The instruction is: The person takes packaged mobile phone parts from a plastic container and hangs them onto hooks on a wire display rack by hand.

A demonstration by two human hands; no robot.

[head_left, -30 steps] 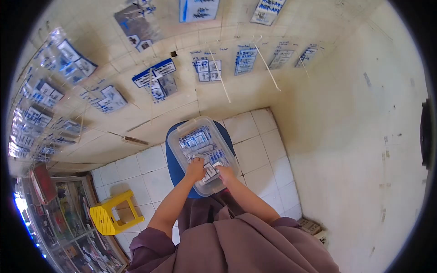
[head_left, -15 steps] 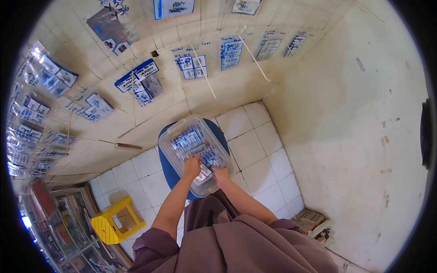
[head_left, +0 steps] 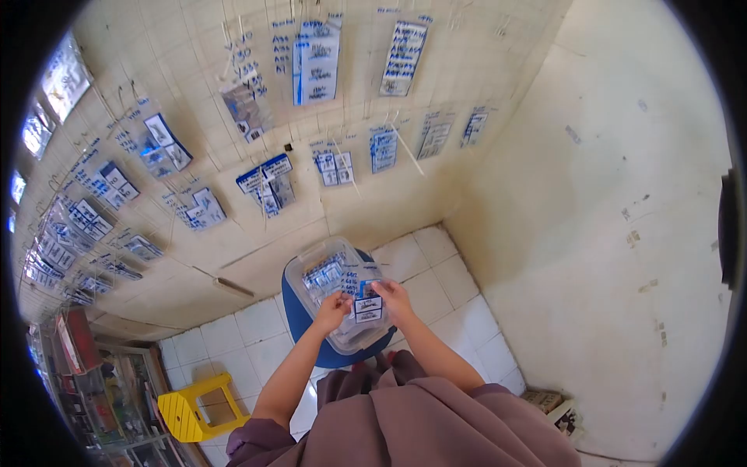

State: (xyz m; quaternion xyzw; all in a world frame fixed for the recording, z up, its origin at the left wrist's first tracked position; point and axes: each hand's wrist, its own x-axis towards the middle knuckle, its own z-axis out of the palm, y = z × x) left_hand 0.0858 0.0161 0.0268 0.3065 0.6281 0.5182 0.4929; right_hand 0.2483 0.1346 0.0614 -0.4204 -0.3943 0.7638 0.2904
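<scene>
Packet w/ white, blue-edged labels (head_left: 368, 309) is hovering over the lower part of a clear plastic box (head_left: 362, 340), btwn the person's two hands. R hand (head_left: 395, 302) is pinching it near its upper right edge, thumb & fingers pressing together on the plastic. L hand (head_left: 331, 313) is curling in at the packet's left side, fingers bunching close together; can't tell whether they're gripping the edge or just resting beside it. Other packets (head_left: 325, 272), also w/ blue & white labels, are lying in the box, mostly toward its far end. Box is sitting on a blue stool (head_left: 290, 311), whose edge is showing at left & bottom. Stool is standing on white floor tiles (head_left: 241, 362), near the wall (head_left: 311, 226). More labelled bags (head_left: 315, 62) are hanging in rows up there, some w/ blue handwriting alongside. Yellow stool (head_left: 179, 409) is standing on the tiles at pic left, next to a cabinet (head_left: 117, 405) w/ assorted stuff inside, too small to make out. Red box (head_left: 76, 338) is resting at the cabinet's top. Brown garment (head_left: 436, 416) is filling the bottom of the view.
</scene>
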